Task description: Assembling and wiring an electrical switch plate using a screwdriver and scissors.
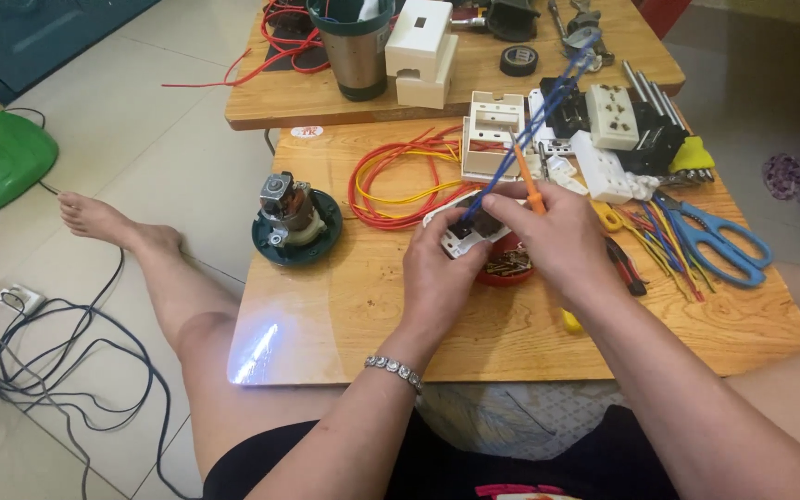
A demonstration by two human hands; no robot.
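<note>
**Two hands work a screwdriver into a white socket part**

Head view: the left hand is curled around a small white socket part, gripping it just above a low wooden table. Blue wires rise from the part and lean up to the right. The right hand pinches an orange-handled screwdriver between fingers and thumb, its tip down at the part. Directly under the hands sits a small red dish holding screws. A coil of red and yellow wire lies just left of the hands, and a small motor on a dark green base stands near the table's left edge. Blue-handled scissors lie to the right beside loose coloured wire offcuts. White socket strips and a white box frame lie further back.
</note>
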